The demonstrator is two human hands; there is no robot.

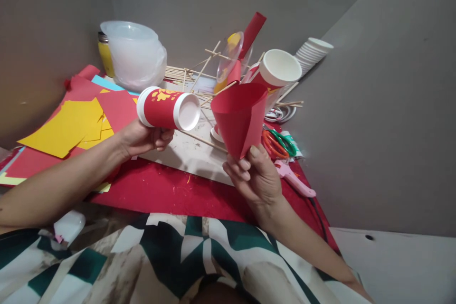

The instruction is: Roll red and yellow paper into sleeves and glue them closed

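So nearest is the green-and-white patterned fabric [171,251] on the lap, then the red cloth [160,190], both below the red paper cone [235,121]. Right hand [258,175] is at the cone's pointy bottom, forearm slanting up from lower right, thumb and fingertips pinched together on it, wide mouth facing up. Left hand [147,137] is off to the cone's left, arm reaching in from the side, fingers curled in tight under a red paper cup [162,109] lying sideways, white end turned toward the cone. Can't really tell where the thumb sits. Right of the cone there's a pink glue gun [297,181], with orange-handled scissors [273,145] a bit past it. Yellow paper [64,126] is well left. Behind the cone: a white tub [133,54] back left, stacked white cups [313,52] back right.
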